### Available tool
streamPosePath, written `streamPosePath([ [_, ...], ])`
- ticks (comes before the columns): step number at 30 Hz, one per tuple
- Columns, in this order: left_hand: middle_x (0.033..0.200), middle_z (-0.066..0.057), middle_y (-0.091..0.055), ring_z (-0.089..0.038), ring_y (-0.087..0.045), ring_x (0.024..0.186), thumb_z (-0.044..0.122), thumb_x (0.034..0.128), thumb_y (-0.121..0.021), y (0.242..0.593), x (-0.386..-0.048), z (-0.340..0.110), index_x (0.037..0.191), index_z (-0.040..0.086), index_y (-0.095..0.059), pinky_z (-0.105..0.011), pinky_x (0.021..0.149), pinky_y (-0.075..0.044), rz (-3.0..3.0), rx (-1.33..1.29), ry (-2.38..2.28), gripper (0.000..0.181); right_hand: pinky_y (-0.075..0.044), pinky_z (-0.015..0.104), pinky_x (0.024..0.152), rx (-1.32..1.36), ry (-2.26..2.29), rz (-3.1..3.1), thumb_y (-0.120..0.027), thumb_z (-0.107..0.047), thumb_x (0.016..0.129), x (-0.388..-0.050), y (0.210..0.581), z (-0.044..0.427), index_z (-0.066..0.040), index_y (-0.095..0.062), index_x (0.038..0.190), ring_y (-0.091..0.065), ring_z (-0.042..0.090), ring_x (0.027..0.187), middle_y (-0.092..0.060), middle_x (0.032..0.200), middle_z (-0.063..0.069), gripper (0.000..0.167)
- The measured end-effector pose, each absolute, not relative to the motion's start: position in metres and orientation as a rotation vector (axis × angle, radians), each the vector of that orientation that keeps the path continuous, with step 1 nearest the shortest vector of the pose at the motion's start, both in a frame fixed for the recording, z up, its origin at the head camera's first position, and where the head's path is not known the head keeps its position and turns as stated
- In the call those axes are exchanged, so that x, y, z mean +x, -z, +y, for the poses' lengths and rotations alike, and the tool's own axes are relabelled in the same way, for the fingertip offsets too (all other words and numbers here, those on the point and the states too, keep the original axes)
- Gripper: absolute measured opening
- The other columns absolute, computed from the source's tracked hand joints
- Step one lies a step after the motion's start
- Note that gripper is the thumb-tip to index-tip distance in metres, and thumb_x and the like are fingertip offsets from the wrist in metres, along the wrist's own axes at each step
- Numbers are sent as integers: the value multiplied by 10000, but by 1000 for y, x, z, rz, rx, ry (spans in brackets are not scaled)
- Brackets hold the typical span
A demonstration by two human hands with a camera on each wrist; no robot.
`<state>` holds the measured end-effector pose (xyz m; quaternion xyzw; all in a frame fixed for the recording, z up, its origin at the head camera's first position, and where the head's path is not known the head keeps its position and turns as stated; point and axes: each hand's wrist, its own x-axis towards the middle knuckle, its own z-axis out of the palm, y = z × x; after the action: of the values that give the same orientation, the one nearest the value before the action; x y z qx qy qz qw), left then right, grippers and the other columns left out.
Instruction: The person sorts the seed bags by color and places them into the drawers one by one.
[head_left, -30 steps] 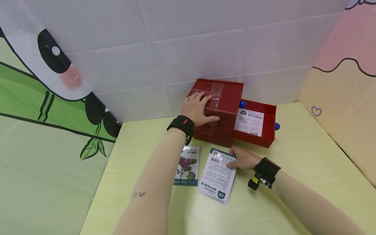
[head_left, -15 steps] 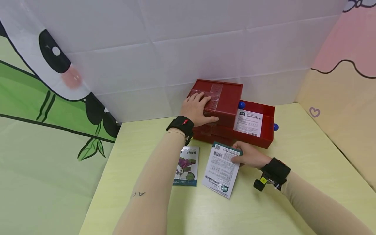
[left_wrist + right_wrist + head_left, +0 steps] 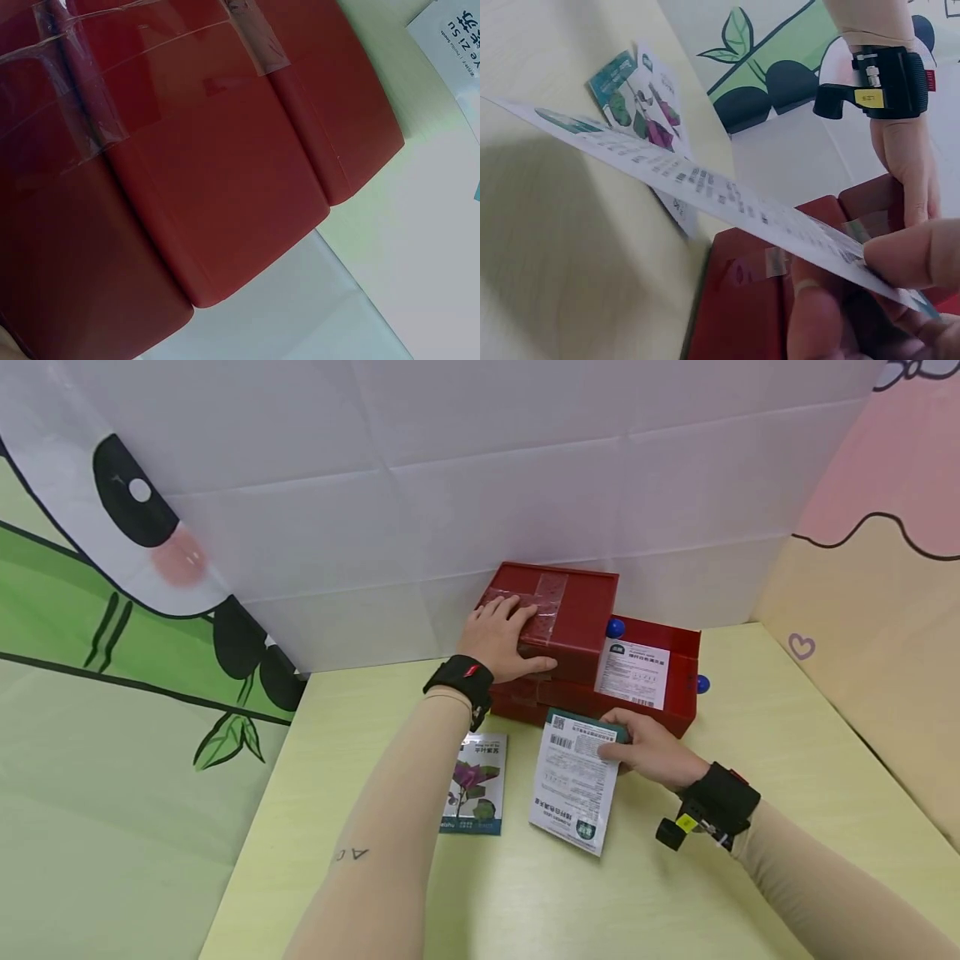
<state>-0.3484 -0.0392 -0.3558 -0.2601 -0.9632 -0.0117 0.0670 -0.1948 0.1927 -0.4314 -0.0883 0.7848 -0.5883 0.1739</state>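
Observation:
My left hand (image 3: 501,642) rests on the red drawer box (image 3: 585,602), fingers spread over its taped top. From the box's right side a red drawer (image 3: 684,681) stands pulled out, with a white seed packet (image 3: 634,672) lying inside. In front of the box my right hand (image 3: 651,750) pinches another seed packet (image 3: 573,785) by its green-edged end, thumb on the printed face. The right wrist view shows that seed packet (image 3: 705,193) nearly edge-on, tilted above the table. Clear tape crosses the red box (image 3: 217,165) in the left wrist view.
A seed packet (image 3: 480,785) with a purple flower picture lies on the pale table (image 3: 337,735), partly behind the left forearm. Blue balls (image 3: 615,628) sit at the drawer's ends. A white printed cloth (image 3: 337,552) hangs behind the box.
My right hand has raised its seed packet off the table and carried it right and toward the drawer. The left hand stays on the box.

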Motion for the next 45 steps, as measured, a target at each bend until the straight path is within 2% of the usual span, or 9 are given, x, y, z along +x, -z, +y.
streamPosePath([
  [11, 1542, -57, -300, -265, -236, 1412, 800, 716, -540, 355, -348, -40, 1510, 262, -321, -513, 1130, -217, -2901, -781, 45, 983, -566, 425, 761, -280, 1752, 2187, -626, -144, 943, -193, 417, 204, 12, -445, 1276, -683, 319, 929, -572, 1276, 225, 410],
  [19, 1542, -55, -299, -260, -234, 1413, 809, 716, -531, 356, -348, -39, 1510, 263, -320, -506, 1129, -222, -2907, -785, 32, 986, -557, 439, 781, -252, 1787, 2203, -626, -109, 938, -190, 407, 216, 26, -368, 1396, -674, 336, 942, -531, 1294, 278, 543],
  [34, 1541, -56, -298, -265, -240, 1410, 814, 713, -527, 358, -351, -39, 1511, 262, -317, -507, 1128, -224, -2904, -778, 25, 993, -555, 390, 789, -216, 1855, 2209, -589, -78, 957, -186, 384, 249, 74, -291, 1425, -679, 278, 923, -467, 1329, 331, 575],
  [37, 1542, -56, -298, -263, -241, 1411, 817, 715, -519, 358, -350, -39, 1512, 261, -315, -506, 1128, -225, -2903, -780, 11, 993, -560, 369, 783, -217, 1855, 2228, -575, -97, 970, -188, 382, 257, 79, -278, 1431, -679, 256, 915, -503, 1307, 282, 576],
  [42, 1543, -55, -297, -260, -241, 1413, 819, 719, -513, 356, -350, -39, 1512, 262, -314, -504, 1128, -223, -2902, -787, 10, 990, -562, 343, 786, -187, 1886, 2236, -558, -118, 982, -192, 376, 269, 73, -266, 1428, -675, 236, 925, -604, 1200, 63, 566],
  [45, 1543, -53, -295, -254, -235, 1415, 820, 721, -512, 355, -349, -39, 1513, 265, -311, -503, 1130, -220, -2902, -793, 14, 987, -562, 324, 786, -165, 1890, 2253, -551, -131, 988, -195, 371, 278, 68, -256, 1431, -672, 228, 925, -613, 1169, 0, 568],
])
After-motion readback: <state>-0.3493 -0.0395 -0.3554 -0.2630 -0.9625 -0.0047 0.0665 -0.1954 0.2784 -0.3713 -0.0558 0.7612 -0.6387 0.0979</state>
